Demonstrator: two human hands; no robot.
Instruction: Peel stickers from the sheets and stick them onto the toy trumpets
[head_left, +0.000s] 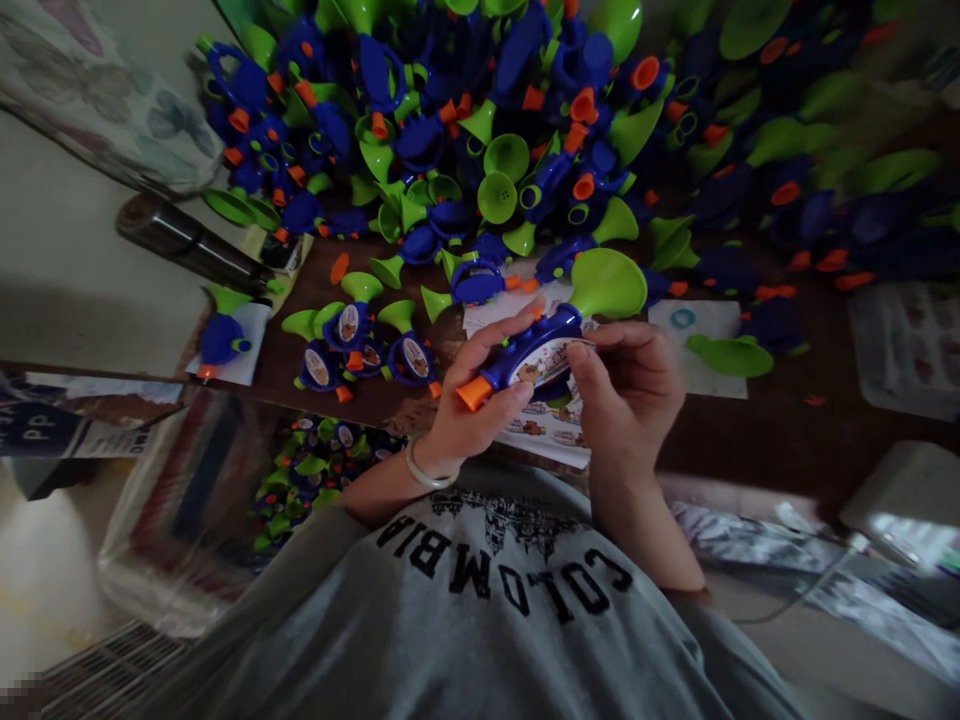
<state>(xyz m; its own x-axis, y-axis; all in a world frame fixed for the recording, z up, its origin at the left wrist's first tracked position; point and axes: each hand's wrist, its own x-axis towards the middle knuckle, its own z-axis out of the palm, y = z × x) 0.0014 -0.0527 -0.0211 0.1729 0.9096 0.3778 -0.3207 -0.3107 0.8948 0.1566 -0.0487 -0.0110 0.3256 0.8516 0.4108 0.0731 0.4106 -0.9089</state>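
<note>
A blue toy trumpet (551, 335) with a green bell and an orange mouthpiece is held in front of my chest. My left hand (484, 385) grips it near the mouthpiece, thumb on its lower edge. At the other end, my right hand (630, 385) pinches the rim of the oval sticker (544, 362) on its side, thumb pressed to the surface. Whether the sticker's right edge lies flat, I cannot tell. Beneath the toy are sheets of printed stickers (566, 430). Several stickered toy trumpets (360, 340) stand together on the left of the table.
A large heap of toy trumpets (450, 140) covers the back of the table (787, 430). A dark flask (191, 240) lies at the left. Below the table edge, a bag (187, 500) stands beside more finished-looking toys (311, 470). A clear plastic box (907, 345) sits at the right.
</note>
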